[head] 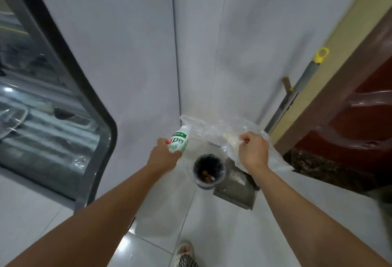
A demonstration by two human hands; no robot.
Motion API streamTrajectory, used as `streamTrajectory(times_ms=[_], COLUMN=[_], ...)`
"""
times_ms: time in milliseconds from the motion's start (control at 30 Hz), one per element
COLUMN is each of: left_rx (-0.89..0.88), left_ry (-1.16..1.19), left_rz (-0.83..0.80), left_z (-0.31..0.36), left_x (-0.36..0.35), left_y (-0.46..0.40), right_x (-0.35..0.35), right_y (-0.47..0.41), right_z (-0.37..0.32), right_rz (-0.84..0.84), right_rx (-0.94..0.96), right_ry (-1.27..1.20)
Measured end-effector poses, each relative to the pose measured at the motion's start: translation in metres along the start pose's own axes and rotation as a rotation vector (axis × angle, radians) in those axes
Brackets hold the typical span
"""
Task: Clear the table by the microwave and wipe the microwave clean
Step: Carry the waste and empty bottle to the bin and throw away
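Rubbish in both hands, held out over a corner of the tiled floor. The left hand point(164, 154) has its fingers curled round a small white bottle point(179, 139) with a green label, tipped so its cap points up and away. The right hand point(253, 150) pinches a crumpled clear plastic bag point(214, 129), which spreads away from the fingers towards the bottle and also trails back under the wrist; something pale shows inside it, though what it is cannot be told. Below and between the two hands stands a small round bin point(209, 171) with a dark liner and a few scraps already in it. Just beyond it, beneath the right hand, a grey dustpan point(237, 190) lies on the floor, its long handle leaning against the wall further right. Neither the microwave nor its desk is in view (the glass-fronted door off to the left of the left arm belongs to something else), so this looks like the disposal half of the clearing.

The bin's mouth is narrow. A bottle let go from this height could strike the rim and bounce off across the tiles, and the light bag could drift wide or drape over the edge, or land on the dustpan
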State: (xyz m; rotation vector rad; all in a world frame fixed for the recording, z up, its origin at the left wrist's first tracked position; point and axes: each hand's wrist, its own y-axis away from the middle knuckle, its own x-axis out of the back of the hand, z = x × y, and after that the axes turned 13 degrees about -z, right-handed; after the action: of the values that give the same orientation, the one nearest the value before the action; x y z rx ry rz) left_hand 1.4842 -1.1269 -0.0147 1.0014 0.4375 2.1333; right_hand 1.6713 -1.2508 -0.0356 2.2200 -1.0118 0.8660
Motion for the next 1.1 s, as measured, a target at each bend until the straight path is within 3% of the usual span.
streamTrajectory(times_ms=[500, 1100], left_rx=[0.132, 0.225], left_ry=[0.057, 0.103], left_rz=[-0.070, -0.032], left_z=[-0.032, -0.133], left_x=[-0.017, -0.151], left_y=[-0.163, -0.285], right_x=[-0.121, -0.290], right_y=[-0.133, -0.234], right_z=[0.034, 0.183], right_rz=[-0.161, -0.455], right_rx=[-0.070, -0.150], right_ry=[0.035, 0.050])
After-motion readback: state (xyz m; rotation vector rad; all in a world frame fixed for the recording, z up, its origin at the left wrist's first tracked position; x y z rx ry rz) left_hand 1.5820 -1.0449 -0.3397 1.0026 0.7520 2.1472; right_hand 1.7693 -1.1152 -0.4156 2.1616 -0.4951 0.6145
